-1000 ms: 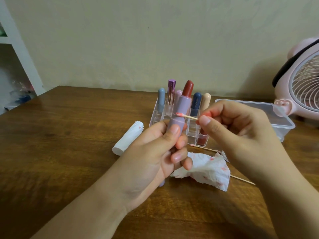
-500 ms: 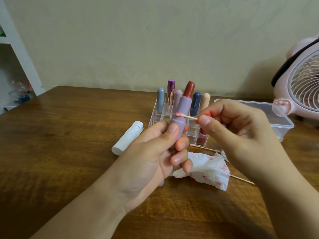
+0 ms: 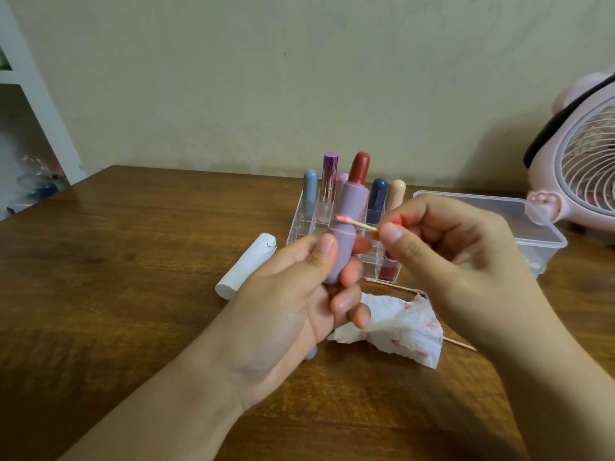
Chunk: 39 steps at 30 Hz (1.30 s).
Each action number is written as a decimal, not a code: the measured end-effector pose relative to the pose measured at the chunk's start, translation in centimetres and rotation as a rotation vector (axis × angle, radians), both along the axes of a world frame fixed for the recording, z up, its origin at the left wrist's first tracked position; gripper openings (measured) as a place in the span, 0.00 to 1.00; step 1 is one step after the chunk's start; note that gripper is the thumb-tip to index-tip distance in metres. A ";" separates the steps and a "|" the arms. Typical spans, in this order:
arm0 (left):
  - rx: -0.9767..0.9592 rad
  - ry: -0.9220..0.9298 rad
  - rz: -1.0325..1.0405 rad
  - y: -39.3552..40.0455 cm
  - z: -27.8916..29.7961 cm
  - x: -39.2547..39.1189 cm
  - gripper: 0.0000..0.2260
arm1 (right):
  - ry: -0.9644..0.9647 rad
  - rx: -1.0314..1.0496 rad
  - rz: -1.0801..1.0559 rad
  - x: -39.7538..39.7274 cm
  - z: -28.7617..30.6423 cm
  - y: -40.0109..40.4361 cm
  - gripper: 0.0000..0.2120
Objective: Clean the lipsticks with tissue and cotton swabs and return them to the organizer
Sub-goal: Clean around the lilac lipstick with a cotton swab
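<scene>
Left hand (image 3: pixel 293 304) grips the lilac plastic lipstick tube (image 3: pixel 346 227), red bullet exposed; right hand (image 3: pixel 442 247) pinches a pink-tipped wooden cotton swab (image 3: pixel 352 222) against it. Excess pressure may smear pigment or snap the stick.

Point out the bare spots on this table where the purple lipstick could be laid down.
Bare wood lies left of the white roll, out to the table edge, and along the near edge below both wrists. It is crowded between the organizer, the stained tissue and the clear box, where used swabs lie.

Wooden table (image 3: pixel 126 261), organizer (image 3: pixel 301 227), tissue (image 3: pixel 399 331), plastic box (image 3: pixel 539 234), fan (image 3: pixel 585 168)
</scene>
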State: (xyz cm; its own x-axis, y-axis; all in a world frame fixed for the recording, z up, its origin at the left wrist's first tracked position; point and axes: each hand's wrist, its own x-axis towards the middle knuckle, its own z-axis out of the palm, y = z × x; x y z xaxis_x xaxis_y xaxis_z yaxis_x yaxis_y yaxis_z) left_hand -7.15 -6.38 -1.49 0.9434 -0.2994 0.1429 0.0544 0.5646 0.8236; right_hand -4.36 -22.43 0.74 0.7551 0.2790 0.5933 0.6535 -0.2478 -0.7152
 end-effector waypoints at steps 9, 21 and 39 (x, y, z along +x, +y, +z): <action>-0.036 0.000 -0.052 0.0 0.3 -0.3 0.08 | 0.037 0.012 0.015 0.0 0.1 -0.3 0.06; -0.066 0.004 -0.074 0.2 0.4 -0.2 0.12 | 0.104 0.044 0.049 0.2 0.3 -0.4 0.08; -0.033 -0.016 -0.077 0.1 0.4 -0.3 0.09 | 0.200 0.100 0.096 0.3 -0.1 0.1 0.08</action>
